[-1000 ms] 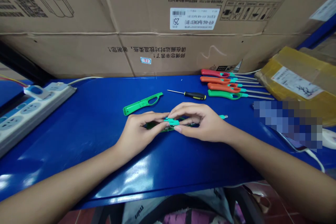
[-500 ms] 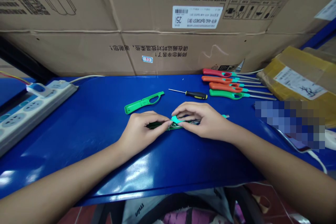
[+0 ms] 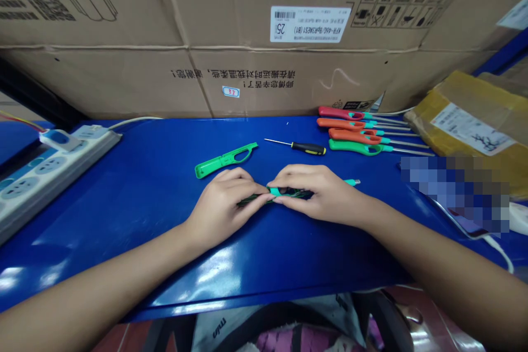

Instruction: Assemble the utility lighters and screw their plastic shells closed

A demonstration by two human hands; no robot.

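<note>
My left hand (image 3: 226,201) is closed round the handle end of an opened green long-nosed lighter, its thumb and fingertips pinching near the middle. My right hand (image 3: 322,192) is closed over the other part, with thumb and forefinger on the teal trigger (image 3: 274,191). Most of this lighter's inside is hidden by my fingers; a teal nozzle end with a metal tip (image 3: 353,182) sticks out past my right hand. Beyond my left hand lies the loose green half shell (image 3: 223,162), hollow side up. A black and yellow screwdriver (image 3: 308,148) rests behind my right hand.
Several whole lighters in red, orange and green (image 3: 355,135) lie side by side at the back right. A taped parcel (image 3: 474,121) and a partly blurred phone (image 3: 462,220) are at right. A power strip (image 3: 58,162) lies left; a large cardboard box (image 3: 239,66) stands behind.
The teal trigger, which stood tilted up between my fingertips, now sits lower in the lighter. My fingertips have drawn closer together, and my left hand has shifted slightly right.
</note>
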